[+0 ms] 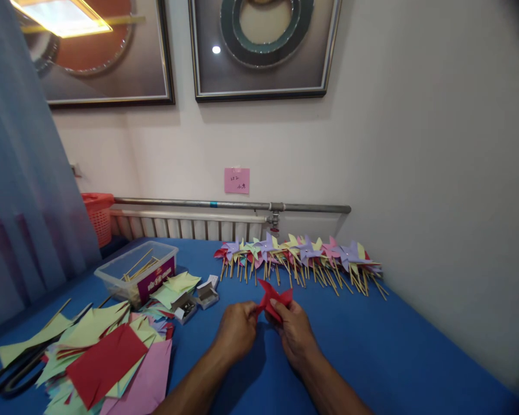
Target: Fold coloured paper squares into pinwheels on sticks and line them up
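From my remote seat I see the left hand (239, 327) pinching the left edge of the red paper pinwheel (268, 294), the right hand (294, 329) gripping its middle, likely to hold the folds together, above the blue table (393, 351), nearer than the mounted pinwheels (310, 252).

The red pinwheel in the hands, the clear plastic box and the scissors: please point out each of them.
Red pinwheel (268, 297): head view, on its folded middle.
Clear plastic box (156, 279): head view, on its side's purple label.
Scissors (31, 351): head view, on the black handles.
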`<action>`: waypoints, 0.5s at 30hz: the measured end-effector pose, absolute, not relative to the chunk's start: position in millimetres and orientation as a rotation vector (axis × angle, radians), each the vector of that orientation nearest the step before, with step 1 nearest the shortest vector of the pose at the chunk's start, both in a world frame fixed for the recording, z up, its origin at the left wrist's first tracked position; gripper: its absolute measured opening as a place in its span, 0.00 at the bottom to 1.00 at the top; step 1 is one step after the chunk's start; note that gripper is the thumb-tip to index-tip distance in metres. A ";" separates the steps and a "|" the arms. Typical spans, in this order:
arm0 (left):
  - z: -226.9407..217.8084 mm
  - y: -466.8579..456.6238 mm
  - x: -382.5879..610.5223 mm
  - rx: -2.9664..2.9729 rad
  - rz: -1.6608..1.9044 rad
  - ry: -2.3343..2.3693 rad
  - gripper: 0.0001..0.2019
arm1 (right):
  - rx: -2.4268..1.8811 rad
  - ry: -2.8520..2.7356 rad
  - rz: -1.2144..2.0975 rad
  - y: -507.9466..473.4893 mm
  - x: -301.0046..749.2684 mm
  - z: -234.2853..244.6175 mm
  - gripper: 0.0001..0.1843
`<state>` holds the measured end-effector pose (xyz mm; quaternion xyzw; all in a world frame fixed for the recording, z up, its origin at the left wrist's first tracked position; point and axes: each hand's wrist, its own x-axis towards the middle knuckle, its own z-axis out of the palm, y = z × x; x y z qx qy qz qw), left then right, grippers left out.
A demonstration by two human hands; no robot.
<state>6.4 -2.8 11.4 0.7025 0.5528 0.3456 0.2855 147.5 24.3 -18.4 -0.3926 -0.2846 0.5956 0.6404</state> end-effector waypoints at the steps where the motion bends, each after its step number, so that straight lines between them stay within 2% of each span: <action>1: 11.6 -3.0 6.4 1.880 0.926 1.473 0.15 | -0.896 -0.653 1.361 23.3 147.2 -17.2 0.19; 15: 7.9 -2.8 6.9 1.882 0.966 1.418 0.15 | -0.964 -0.683 1.363 18.8 148.0 -13.0 0.22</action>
